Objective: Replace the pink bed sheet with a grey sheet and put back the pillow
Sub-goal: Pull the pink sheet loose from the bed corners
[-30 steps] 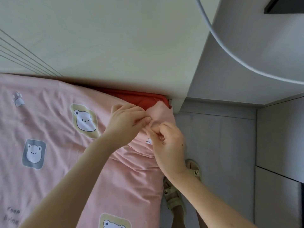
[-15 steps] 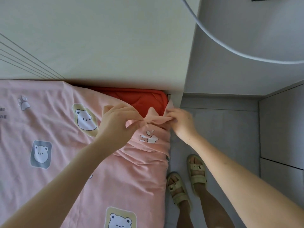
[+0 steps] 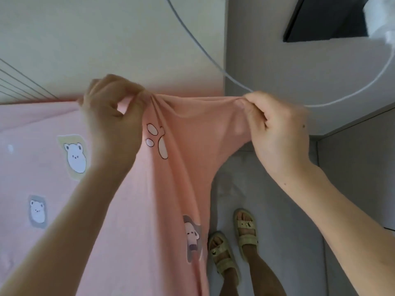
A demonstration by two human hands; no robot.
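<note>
Pink sheet (image 3: 181, 167) now hangs stretched between two raised hands. Half a second ago it lay bunched at the corner of the bed (image 3: 25, 146), with the hands close together. The left hand (image 3: 111, 116) has risen and the right hand (image 3: 275, 129) has swung out to the right, so the edge is pulled taut in front of the pale wall (image 3: 106, 39). The red mattress corner seen earlier is now hidden behind the lifted cloth.

The left fingers (image 3: 128, 97) are curled tight round a gathered bunch of the edge. The right fingers (image 3: 254, 105) pinch the other end against the thumb.

From that edge the sheet falls in long folds beside the sandals (image 3: 235, 246) on the grey floor (image 3: 277, 199), and the rest lies spread over the bed at left. It is pale pink, printed with white bears on grey and yellow patches, and a paw print sits just beside the left wrist.
</note>
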